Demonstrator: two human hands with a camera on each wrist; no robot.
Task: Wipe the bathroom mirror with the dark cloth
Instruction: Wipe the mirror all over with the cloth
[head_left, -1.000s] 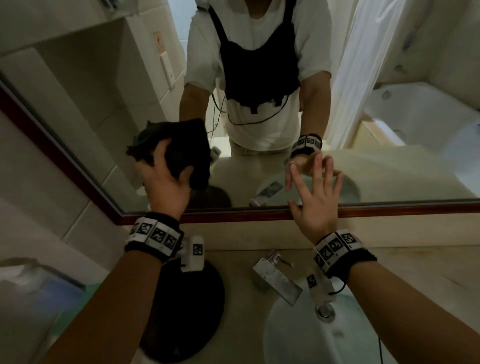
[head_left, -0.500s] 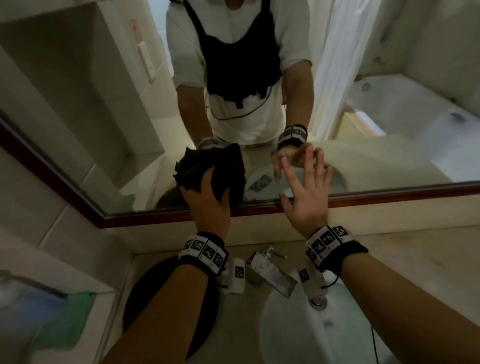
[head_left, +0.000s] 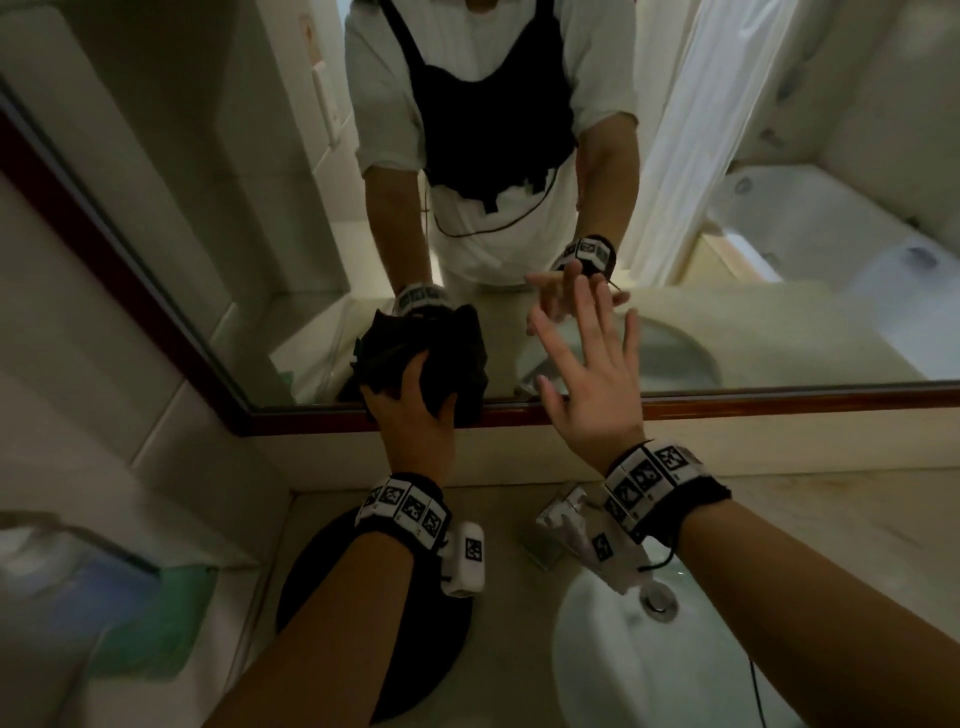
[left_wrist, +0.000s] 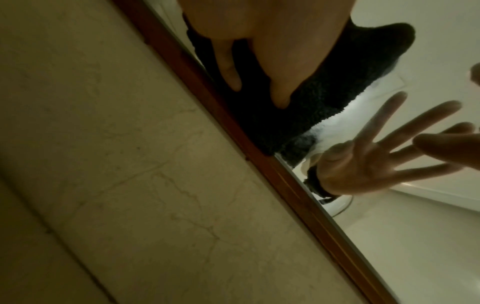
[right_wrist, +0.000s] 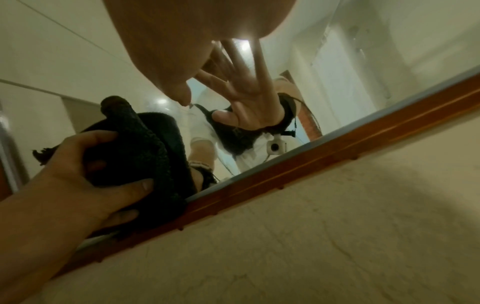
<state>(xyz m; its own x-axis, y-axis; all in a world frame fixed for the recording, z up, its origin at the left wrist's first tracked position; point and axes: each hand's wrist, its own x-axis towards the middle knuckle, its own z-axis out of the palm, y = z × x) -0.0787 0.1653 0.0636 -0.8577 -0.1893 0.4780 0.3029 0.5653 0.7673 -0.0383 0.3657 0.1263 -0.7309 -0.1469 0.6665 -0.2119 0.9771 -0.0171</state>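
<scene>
Two hands are in view, both raised to one mirror (head_left: 779, 156) with a reddish-brown wooden frame (head_left: 727, 402). I see one dark cloth (head_left: 441, 358), bunched, held flat against the glass at the mirror's lower edge, near its lower left corner; its bottom fold overlaps the frame. My left hand (head_left: 410, 410) grips it from behind, fingers curled into the fabric, thumb hooked on the right side; the right wrist view shows the same grip with the thumb (right_wrist: 135, 187) pressed into the cloth (right_wrist: 145, 152). My right hand (head_left: 592, 384) stands upright just right of the cloth, palm toward the glass, four fingers and thumb spread and straight. Whether the fingertips touch the glass I cannot tell; in the left wrist view their reflection lies close against them.

Below the mirror: one pale stone counter (head_left: 831, 525), one white basin (head_left: 623, 670) with one drain (head_left: 658, 600), one chrome tap (head_left: 558, 525) partly hidden by my right wristband, and one dark round object (head_left: 332, 566) largely covered by my left forearm. Each wrist carries one marker band and one small white camera.

The left wrist view shows the left hand's fingers (left_wrist: 228, 67) lying on the cloth (left_wrist: 337, 78); most of the palm is cut off at the top. A blurred green and blue item (head_left: 156, 623) at the lower left is too indistinct to name. The mirror is cut off on the right and top.
</scene>
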